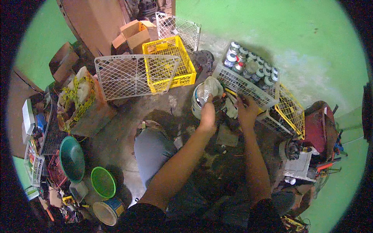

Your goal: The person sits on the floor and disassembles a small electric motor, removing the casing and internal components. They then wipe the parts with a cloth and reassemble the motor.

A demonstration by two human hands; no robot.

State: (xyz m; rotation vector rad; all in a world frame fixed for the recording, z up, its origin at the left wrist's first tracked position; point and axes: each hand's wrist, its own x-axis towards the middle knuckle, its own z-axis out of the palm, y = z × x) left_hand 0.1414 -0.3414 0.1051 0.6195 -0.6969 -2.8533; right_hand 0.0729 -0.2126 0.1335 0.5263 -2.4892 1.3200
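A white bucket [196,107] stands on the floor in front of me, with a clear, crumpled plastic bag [210,88] at its mouth. My left hand [208,113] is closed on the lower edge of this bag, above the bucket's near side. To the right, my right hand [247,112] is raised with its fingers bent together. Whatever lies between those fingertips is too small and dark to make out. Between the two hands is a pale, glove-like cloth [230,107], close to the right fingertips.
A grey crate [248,86] of spray cans stands beyond my right hand. Farther left are a yellow crate [186,80] and a white plastic grid [124,77]. A green basin [72,159] and a lime-green tub [103,182] sit left; a red container [315,130] stands right.
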